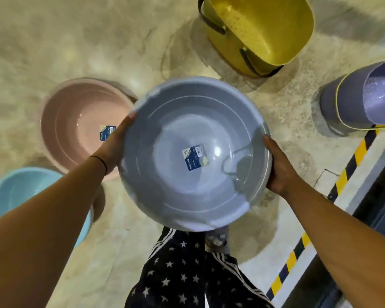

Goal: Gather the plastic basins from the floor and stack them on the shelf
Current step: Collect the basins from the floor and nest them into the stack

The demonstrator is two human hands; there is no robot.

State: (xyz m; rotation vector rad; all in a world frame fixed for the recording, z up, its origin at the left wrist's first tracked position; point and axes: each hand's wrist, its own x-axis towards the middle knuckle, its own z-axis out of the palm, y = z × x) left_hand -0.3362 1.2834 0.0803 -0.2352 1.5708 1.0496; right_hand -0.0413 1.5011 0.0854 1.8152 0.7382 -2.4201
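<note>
1. Both forearms are bare; no sleeves are visible.
2. The left wrist has a thin black band [102, 163] around it.
3. The trousers [187, 274] are dark navy with small white stars.
4. White stripes [162, 238] run along the sides of the trousers.

We see a grey basin [193, 152] of smooth, glossy plastic bearing a paper label [193, 157]. The pink basin [76, 121] and blue basin [20, 192] look like the same shiny plastic. The floor [76, 41] is matt, mottled concrete.
</note>
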